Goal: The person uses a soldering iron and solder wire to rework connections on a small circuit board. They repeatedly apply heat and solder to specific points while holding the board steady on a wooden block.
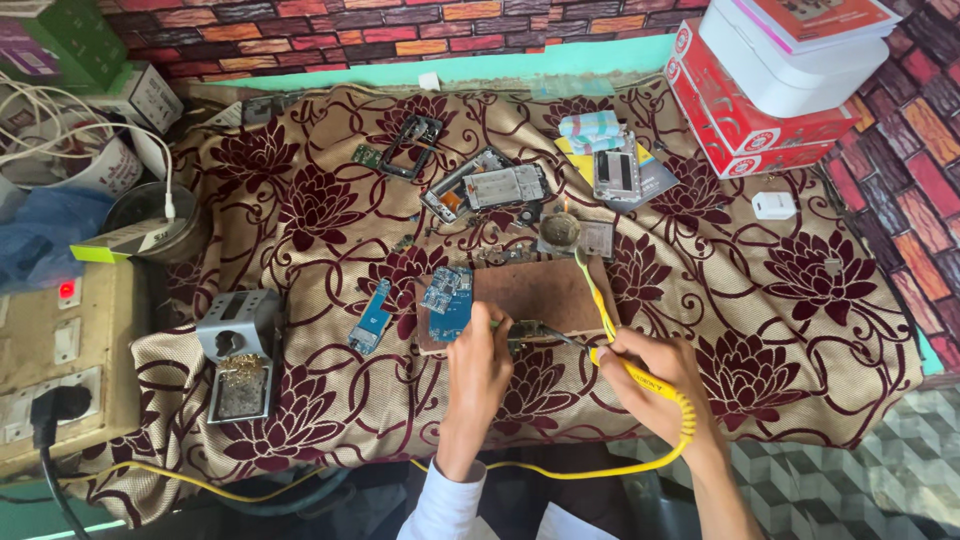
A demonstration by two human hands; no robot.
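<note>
As we read across from the nine o'clock side, we list: a grey soldering-iron stand (238, 352) with brass wool, on the floral cloth of the tabletop (800, 330); two blue circuit boards (447, 300), just beside the brown work board (545, 292).

Left hand (478, 368): grip pressed together, pinching a small dark part (527, 330) at the work board's six o'clock edge. We judge the part light, stiff and fragile; it is best taken by its edges.

Right hand (655, 368): grip closed around a yellow soldering iron (640, 377), tip touching the part, coiled yellow cord (560, 466) trailing towards seven o'clock.

At twelve o'clock lie opened phone frames (485, 185); at two o'clock, red boxes (750, 110).
</note>
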